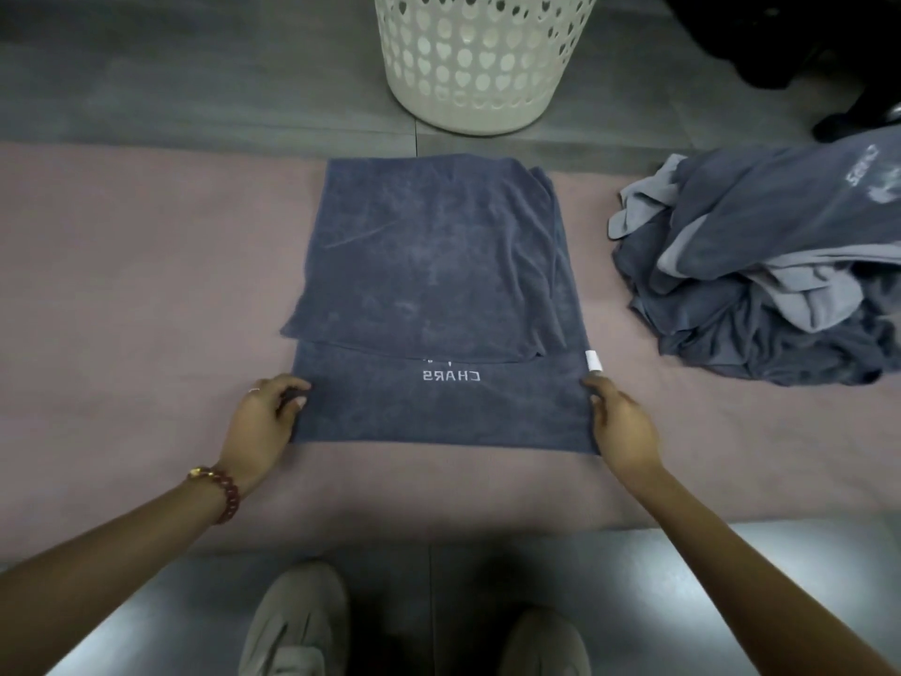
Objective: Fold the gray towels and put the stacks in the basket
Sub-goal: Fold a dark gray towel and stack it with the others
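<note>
Gray terry is lying flat on the pink mat (122, 285), directly on the near side of the white basket (482, 65): this towel (439, 285) is sitting partway through its folding. An upper layer is covering most of it and is stopping short of the edge farthest from the basket, leaving a strip where pale lettering (451, 376) is showing upside down.

Its long axis is running straight toward the basket, the far short edge pointing at the basket's base and lying just short of it. A small white tag (592, 360) is sticking out on the right side of the strip.

The left hand (265, 422) is curling its fingers round the towel's left edge at the end away from the basket. The right hand (619, 426) is pinching the opposite edge, thumb on top and fingers seemingly tucked under.

Judging by the layout, the job is looking early. A rumpled pile of gray towels (760, 275) is waiting on the mat, nearer than the basket and off to its right. No finished stack is showing anywhere, and the basket's inside is lying out of view, so its contents are staying unknown.
</note>
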